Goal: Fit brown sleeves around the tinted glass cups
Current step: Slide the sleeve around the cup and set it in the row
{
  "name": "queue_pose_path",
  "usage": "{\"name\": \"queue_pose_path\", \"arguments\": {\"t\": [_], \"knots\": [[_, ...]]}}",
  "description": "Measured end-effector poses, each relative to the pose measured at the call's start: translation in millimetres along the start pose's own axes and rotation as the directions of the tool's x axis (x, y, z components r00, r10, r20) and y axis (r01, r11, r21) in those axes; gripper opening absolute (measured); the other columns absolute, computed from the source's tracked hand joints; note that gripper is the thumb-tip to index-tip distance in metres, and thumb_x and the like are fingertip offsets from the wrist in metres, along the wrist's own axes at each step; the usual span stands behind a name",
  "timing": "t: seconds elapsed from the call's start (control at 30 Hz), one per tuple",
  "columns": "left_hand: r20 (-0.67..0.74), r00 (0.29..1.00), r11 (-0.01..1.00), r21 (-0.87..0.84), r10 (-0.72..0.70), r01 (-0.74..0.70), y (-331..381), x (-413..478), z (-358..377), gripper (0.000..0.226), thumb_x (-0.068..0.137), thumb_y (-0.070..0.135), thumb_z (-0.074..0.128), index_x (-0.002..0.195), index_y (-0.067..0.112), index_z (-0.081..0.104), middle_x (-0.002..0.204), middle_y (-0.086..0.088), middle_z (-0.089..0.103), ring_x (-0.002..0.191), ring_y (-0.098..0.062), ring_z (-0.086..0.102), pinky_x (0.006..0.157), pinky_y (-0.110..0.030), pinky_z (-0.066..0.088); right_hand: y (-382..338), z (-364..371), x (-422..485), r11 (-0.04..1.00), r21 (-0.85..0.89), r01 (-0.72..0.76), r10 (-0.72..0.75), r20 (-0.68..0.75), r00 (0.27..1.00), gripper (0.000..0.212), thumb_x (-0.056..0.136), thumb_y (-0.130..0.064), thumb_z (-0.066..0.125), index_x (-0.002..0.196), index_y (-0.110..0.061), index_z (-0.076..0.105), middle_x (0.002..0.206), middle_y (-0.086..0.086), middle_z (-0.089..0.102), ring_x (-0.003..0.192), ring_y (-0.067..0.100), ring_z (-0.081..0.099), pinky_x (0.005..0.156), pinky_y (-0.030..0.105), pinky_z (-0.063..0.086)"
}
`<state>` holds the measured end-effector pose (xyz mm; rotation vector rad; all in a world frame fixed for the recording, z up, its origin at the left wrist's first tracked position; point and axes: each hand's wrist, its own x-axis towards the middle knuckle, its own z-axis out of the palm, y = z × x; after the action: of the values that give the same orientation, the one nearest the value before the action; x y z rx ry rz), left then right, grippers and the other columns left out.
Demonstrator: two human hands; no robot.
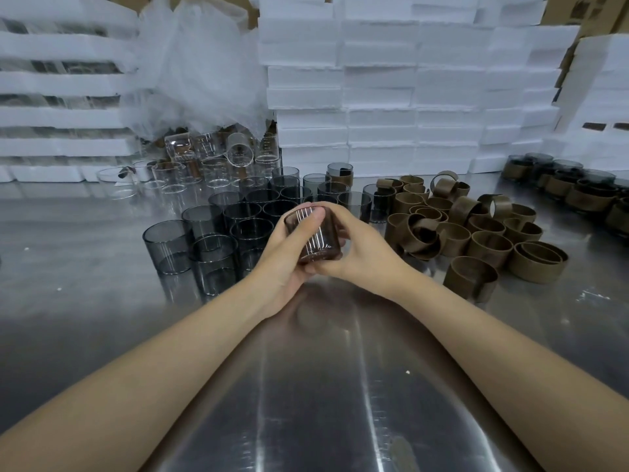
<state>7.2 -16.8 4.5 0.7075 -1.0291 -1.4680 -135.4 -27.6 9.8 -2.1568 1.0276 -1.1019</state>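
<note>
Both hands hold one tinted glass cup (315, 238) above the steel table, tilted with its mouth away from me. My left hand (284, 253) grips it from the left and below, thumb across its top. My right hand (357, 247) curls round its right side. The cup looks brown; I cannot tell whether a sleeve is on it. Several bare tinted cups (218, 229) stand just behind and left of my hands. A heap of loose brown sleeves (476, 226) lies to the right. Sleeved cups (575, 192) stand in rows at the far right.
Clear glass cups (204, 168) stand and lie at the back, under a crumpled white foam sheet (197, 69). Stacks of white foam trays (391, 90) wall off the back of the steel table (323, 386). Cardboard boxes show behind them.
</note>
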Motion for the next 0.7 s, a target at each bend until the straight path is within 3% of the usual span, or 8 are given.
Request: {"name": "queue_pose_path", "arguments": {"t": [0.07,0.23,0.33,0.4,0.47,0.57,0.63,0.7], "knots": [[-0.023,1.000,1.000,-0.006,-0.003,0.003,0,3,1,0.068,0.078,0.051,0.061,0.130,0.009,0.051,0.112,-0.021,0.068,0.090,-0.029,0.071,0.076,-0.042,0.059,-1,0,-1,0.999,0.019,0.034,-0.034,-0.007,0.999,0.077,0.068,-0.008,0.084,0.135,-0.021,0.047,0.122,-0.011,0.059,0.111,-0.001,0.057,0.094,0.012,0.043],[-0.049,0.997,0.998,0.014,0.066,-0.066,-3,6,0,0.059,0.078,0.060,0.049,0.114,0.014,0.060,0.101,-0.011,0.074,0.085,-0.027,0.074,0.064,-0.035,0.060,-2,-3,1,0.993,-0.077,0.087,-0.091,-0.049,0.995,0.083,0.067,-0.010,0.085,0.140,-0.018,0.045,0.119,0.000,0.059,0.108,0.006,0.057,0.093,0.012,0.044],[-0.087,0.987,0.988,0.089,0.132,-0.124,-5,6,1,0.058,0.083,0.059,0.044,0.116,0.014,0.061,0.105,-0.012,0.073,0.098,-0.028,0.071,0.079,-0.044,0.060,-1,-8,2,0.959,-0.241,0.151,-0.170,-0.062,0.983,0.087,0.069,-0.014,0.084,0.145,-0.017,0.040,0.113,0.005,0.057,0.106,0.016,0.056,0.097,0.034,0.048],[-0.125,0.973,0.963,0.213,0.192,-0.163,-6,4,1,0.051,0.093,0.054,0.037,0.120,0.018,0.060,0.116,-0.013,0.068,0.104,-0.026,0.068,0.082,-0.040,0.059,0,-9,3,0.919,-0.363,0.156,-0.186,-0.051,0.981,0.090,0.071,-0.024,0.083,0.148,-0.020,0.036,0.109,0.004,0.055,0.103,0.019,0.054,0.090,0.042,0.050],[-0.092,0.962,0.891,0.409,0.258,-0.200,-7,0,-1,0.049,0.096,0.054,0.032,0.132,0.029,0.053,0.139,-0.004,0.056,0.115,-0.008,0.061,0.081,-0.020,0.055,1,-11,4,0.898,-0.431,0.086,-0.105,-0.020,0.994,0.097,0.071,-0.041,0.081,0.151,-0.024,0.030,0.111,0.002,0.056,0.104,0.017,0.054,0.090,0.041,0.050],[0.081,0.976,0.763,0.611,0.202,-0.209,-10,-3,-1,0.071,0.087,0.059,0.042,0.152,0.035,0.026,0.161,0.014,0.019,0.129,0.018,0.033,0.095,-0.002,0.036,2,-20,4,0.899,-0.439,-0.011,0.041,0.060,0.997,0.105,0.070,-0.056,0.076,0.153,-0.021,0.022,0.131,0.002,0.058,0.117,0.015,0.053,0.098,0.037,0.047],[0.127,0.980,0.765,0.613,0.153,-0.199,-9,-3,1,0.070,0.090,0.045,0.055,0.152,0.035,0.025,0.163,0.015,0.013,0.139,0.011,0.020,0.098,0.000,0.029,2,-26,4,0.909,-0.415,-0.039,0.089,0.102,0.991,0.105,0.072,-0.053,0.075,0.154,-0.018,0.021,0.139,0.001,0.054,0.120,0.012,0.051,0.099,0.033,0.046],[0.119,0.982,0.818,0.543,0.147,-0.189,-6,-4,3,0.068,0.090,0.037,0.058,0.151,0.030,0.030,0.161,0.010,0.022,0.145,-0.004,0.024,0.107,-0.016,0.039,-2,-32,5,0.913,-0.404,-0.062,0.134,0.154,0.979,0.108,0.072,-0.052,0.076,0.155,-0.017,0.016,0.145,0.001,0.048,0.126,0.011,0.047,0.103,0.028,0.041]]}}
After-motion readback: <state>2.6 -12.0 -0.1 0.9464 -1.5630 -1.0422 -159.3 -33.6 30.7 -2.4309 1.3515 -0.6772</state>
